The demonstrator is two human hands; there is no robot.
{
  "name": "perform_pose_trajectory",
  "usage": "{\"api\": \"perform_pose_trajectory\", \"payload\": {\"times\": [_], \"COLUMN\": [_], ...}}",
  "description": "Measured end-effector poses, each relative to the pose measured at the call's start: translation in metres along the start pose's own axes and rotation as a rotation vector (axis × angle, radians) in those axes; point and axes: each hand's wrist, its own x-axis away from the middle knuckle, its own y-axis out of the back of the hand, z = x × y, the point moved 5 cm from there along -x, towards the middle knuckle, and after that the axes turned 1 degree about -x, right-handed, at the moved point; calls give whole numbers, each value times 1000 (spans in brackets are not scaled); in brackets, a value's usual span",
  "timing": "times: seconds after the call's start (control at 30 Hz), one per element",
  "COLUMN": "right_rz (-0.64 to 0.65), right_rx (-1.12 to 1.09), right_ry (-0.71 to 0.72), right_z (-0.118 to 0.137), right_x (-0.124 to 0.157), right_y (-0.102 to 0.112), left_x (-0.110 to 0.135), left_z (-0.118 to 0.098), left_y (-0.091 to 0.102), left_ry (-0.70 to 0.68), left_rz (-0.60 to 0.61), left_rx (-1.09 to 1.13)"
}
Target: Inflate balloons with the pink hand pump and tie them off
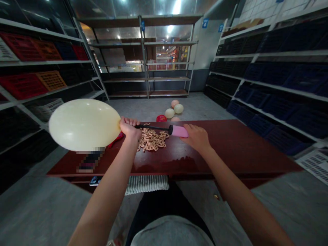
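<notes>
A large pale yellow balloon, swollen with air, stretches out to the left. My left hand is closed around its neck, where it meets the black end of a hand balloon pump. The pump's thin black rod runs rightward into a pink barrel. My right hand wraps around that pink barrel. Below the rod, a heap of uninflated tan balloons lies on the dark red table. My left fingers cover the joint between balloon and pump.
Several inflated balloons and a red round thing are beyond the table's far edge. A red packet lies partly behind my left wrist. A grey ribbed cloth sits under the tabletop. Racks with crates line both sides.
</notes>
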Motion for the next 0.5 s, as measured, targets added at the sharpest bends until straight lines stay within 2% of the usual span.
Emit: {"api": "perform_pose_trajectory", "payload": {"times": [0.1,0.27,0.37,0.5], "right_rz": [-32,-68,-73,-71], "right_rx": [-19,-33,-57,-73], "right_ry": [37,76,89,83], "right_z": [13,49,64,66], "right_x": [-8,-20,-21,-17], "right_y": [13,31,30,18], "left_x": [12,35,43,41], "left_z": [8,31,41,44], "left_y": [-1,-2,-4,0], "left_ry": [-4,12,17,45], "left_rz": [6,11,24,2], "left_rx": [13,28,18,1]}}
